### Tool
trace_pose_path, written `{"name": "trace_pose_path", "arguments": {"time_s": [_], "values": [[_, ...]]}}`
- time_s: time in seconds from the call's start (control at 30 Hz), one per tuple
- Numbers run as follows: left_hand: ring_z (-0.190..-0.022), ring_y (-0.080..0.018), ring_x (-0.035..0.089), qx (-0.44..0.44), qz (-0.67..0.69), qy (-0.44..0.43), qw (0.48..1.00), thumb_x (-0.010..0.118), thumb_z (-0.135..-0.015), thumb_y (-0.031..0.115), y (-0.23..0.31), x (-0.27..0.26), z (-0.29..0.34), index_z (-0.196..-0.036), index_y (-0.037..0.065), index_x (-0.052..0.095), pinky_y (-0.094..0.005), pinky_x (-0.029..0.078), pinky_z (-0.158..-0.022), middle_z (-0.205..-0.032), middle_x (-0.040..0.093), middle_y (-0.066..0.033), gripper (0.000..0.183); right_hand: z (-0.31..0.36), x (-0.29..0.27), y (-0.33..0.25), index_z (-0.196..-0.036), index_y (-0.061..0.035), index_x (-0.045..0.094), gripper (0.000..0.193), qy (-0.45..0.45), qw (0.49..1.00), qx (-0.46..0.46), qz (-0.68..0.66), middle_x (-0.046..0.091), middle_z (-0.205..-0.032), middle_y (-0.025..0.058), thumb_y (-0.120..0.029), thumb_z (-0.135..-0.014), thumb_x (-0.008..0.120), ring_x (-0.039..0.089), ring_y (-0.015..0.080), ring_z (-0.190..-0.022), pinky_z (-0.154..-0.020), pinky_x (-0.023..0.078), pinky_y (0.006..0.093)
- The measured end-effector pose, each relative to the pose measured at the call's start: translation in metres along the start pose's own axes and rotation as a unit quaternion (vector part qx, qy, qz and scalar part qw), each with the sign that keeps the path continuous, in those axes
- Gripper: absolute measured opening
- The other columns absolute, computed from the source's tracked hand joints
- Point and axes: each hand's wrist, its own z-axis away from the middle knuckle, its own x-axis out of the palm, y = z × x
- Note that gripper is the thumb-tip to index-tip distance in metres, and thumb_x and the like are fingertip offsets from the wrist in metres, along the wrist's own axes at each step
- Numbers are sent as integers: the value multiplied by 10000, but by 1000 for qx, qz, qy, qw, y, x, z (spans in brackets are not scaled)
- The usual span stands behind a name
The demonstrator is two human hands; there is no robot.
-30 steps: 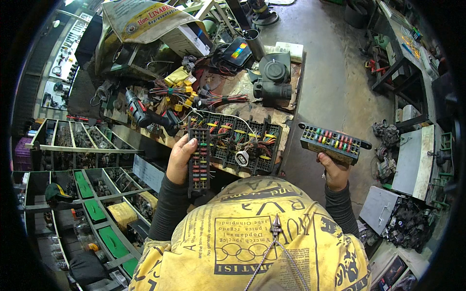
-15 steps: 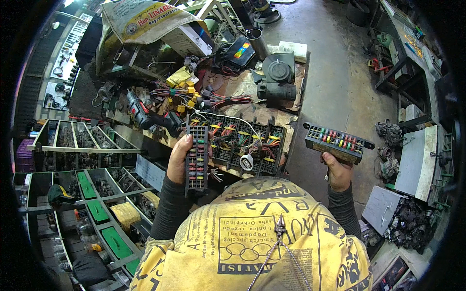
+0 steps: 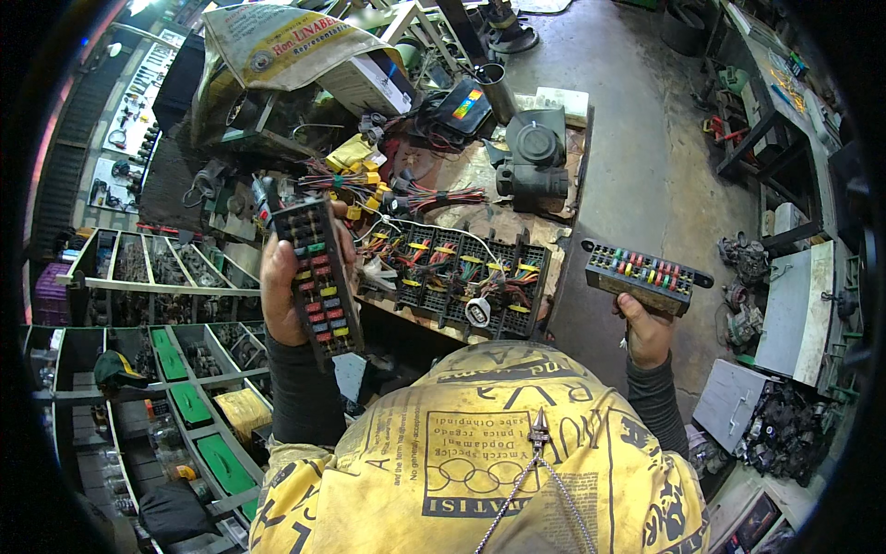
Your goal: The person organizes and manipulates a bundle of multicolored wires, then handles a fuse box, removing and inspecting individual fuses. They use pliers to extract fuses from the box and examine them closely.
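Note:
My left hand (image 3: 281, 288) is closed round a long black fuse box (image 3: 319, 294) that carries rows of coloured fuses. It is held up and tilted at the left of the bench. Off the bench's right side, my right hand (image 3: 644, 329) grips a second, shorter fuse box (image 3: 644, 274) by its lower edge, fuse side up, with mounting ears at its ends. Between the two hands, on the bench, lies a wide black fuse-block frame (image 3: 452, 277) with coloured wires and yellow ties. A white connector (image 3: 478, 312) rests at its front edge.
Behind the frame lie wire bundles with yellow connectors (image 3: 355, 185), a black round-topped housing (image 3: 537, 157) and a metal cylinder (image 3: 496, 92). Divided parts shelves (image 3: 157, 277) stand at the left. On the right are a workbench (image 3: 771, 111) and a heap of dark parts (image 3: 784, 429).
My left hand has moved left with its fuse box, which was upright and now leans with its top to the left. My right hand and its fuse box have barely shifted.

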Motion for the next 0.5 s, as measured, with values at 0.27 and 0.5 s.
{"name": "trace_pose_path", "arguments": {"time_s": [0.27, 0.5], "values": [[-720, -120, 572, -9, -369, -85, 926, 724, -802, 271, -22, 28, -50, -1004, -30, 586, -286, 475, -680, -824, 632, -47, 388, 4, 4, -6, -1192, -20, 557, 441, -7, 1000, 2, -1, 619, -1094, 52, 2, -778, 705, 591, 138, -937, -773, 498, 273], [-825, -72, 511, -124, -209, -184, 952, 663, -884, 248, -46, 32, -60, -1093, -23, 561, -255, 456, -753, -903, 585, -7, 357, 6, 4, -13, -1105, -23, 589, 358, 11, 999, -8, 39, 633, -943, 40, -53, -769, 710, 592, 127, -806, -688, 498, 264]]}}
